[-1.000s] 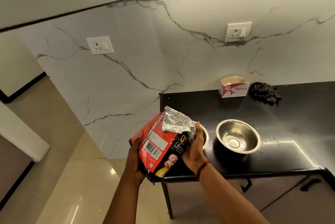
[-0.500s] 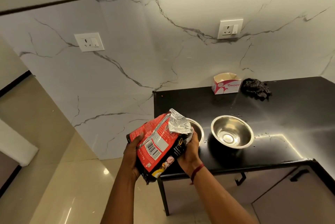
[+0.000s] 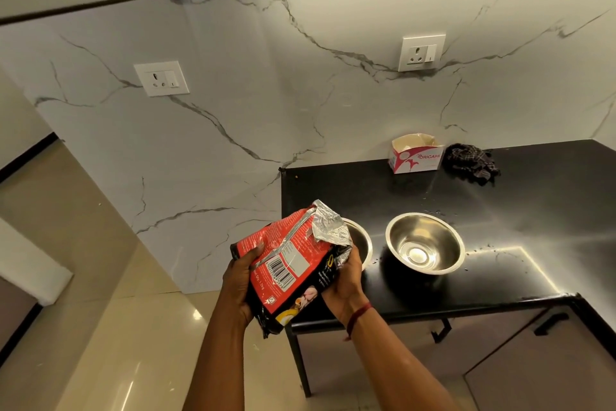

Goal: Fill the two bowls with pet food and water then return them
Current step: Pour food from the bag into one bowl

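Observation:
I hold a red and black pet food bag (image 3: 286, 264) with a crumpled silver open top in both hands, tilted toward the counter's left end. My left hand (image 3: 238, 284) grips its lower left side; my right hand (image 3: 345, 280) supports its right side under the foil mouth. Two steel bowls stand on the black counter (image 3: 533, 210). The left bowl (image 3: 361, 240) is mostly hidden behind the bag's mouth. The right bowl (image 3: 425, 242) stands in plain view, shiny inside, with no food in it.
A small white and pink carton (image 3: 416, 154) and a dark crumpled cloth (image 3: 473, 162) lie at the back of the counter by the marble wall. Specks dot the counter near the bowls. Cabinet doors with dark handles (image 3: 550, 324) sit below. Tiled floor lies to the left.
The bag has stayed in both hands and tipped a little further over the left bowl. The view has shifted slightly; the bowls have not moved.

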